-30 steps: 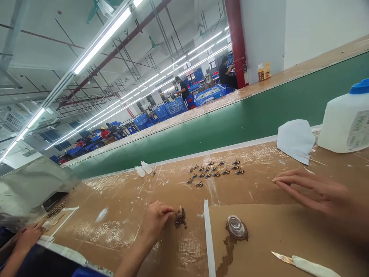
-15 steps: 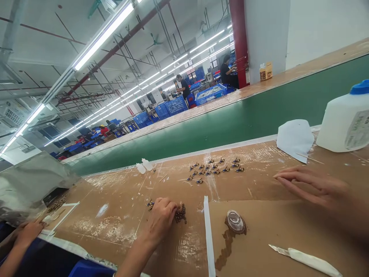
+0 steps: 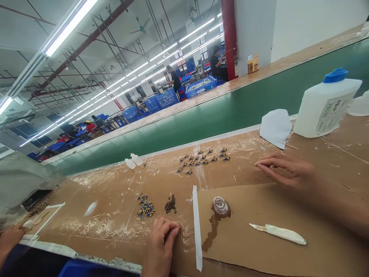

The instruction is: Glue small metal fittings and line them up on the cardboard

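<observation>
My left hand is low over the brown table, thumb and fingertips pressed together; anything between them is too small to make out. Just beyond it lie a pile of small dark brown beads and a cluster of small blue-and-gold pieces. To the right, my right hand hovers above the table with thumb and fingers pinched; I cannot make out what is in the pinch. Similar blue-and-gold pieces are spread out in rows to its left. A small clear dish with brown residue sits on the cardboard sheet.
A knife with a white-wrapped handle lies on the cardboard. White tape edges it. Behind my right hand stand a large white bottle and a white paper piece. Another person's hand is at far left. A green belt runs behind.
My left hand has drawn back toward me from the beads and blue-and-gold pieces, uncovering both piles. My right hand stays pinched above the table. The whole view has shifted slightly.
</observation>
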Tool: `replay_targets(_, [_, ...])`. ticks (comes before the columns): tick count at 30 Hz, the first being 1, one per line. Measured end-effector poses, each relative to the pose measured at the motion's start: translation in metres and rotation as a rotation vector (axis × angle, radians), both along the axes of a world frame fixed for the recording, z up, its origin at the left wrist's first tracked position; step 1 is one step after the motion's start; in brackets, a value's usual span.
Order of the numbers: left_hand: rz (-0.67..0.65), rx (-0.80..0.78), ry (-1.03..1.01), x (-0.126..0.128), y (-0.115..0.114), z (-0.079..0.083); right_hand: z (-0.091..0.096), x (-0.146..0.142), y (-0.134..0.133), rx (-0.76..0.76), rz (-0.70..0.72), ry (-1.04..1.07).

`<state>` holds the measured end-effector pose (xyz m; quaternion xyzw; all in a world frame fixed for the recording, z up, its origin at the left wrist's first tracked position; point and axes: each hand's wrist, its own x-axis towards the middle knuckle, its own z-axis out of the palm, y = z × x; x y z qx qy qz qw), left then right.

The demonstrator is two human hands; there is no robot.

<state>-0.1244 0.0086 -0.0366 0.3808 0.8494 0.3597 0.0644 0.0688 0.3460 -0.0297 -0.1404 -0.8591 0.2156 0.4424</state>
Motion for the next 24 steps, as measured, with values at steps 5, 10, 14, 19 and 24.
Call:
replay_targets(5, [0.03, 0.089, 0.01, 0.004, 0.0, -0.003, 0.002, 0.001, -0.002, 0.002, 0.001, -0.017])
replay_targets(10, [0.055, 0.105, 0.022, 0.005, -0.001, -0.002, 0.002, 0.003, -0.004, -0.036, -0.003, -0.05])
replay_targets(14, [0.048, 0.11, 0.067, 0.004, -0.003, -0.006, 0.001, 0.002, -0.004, -0.016, -0.003, -0.033])
replay_targets(19, [0.041, 0.109, 0.129, 0.003, -0.006, -0.013, 0.001, 0.001, -0.005, -0.025, -0.016, -0.016])
replay_targets(24, [0.049, 0.085, 0.154, 0.004, -0.006, -0.012, 0.005, 0.001, -0.008, -0.052, -0.016, -0.041])
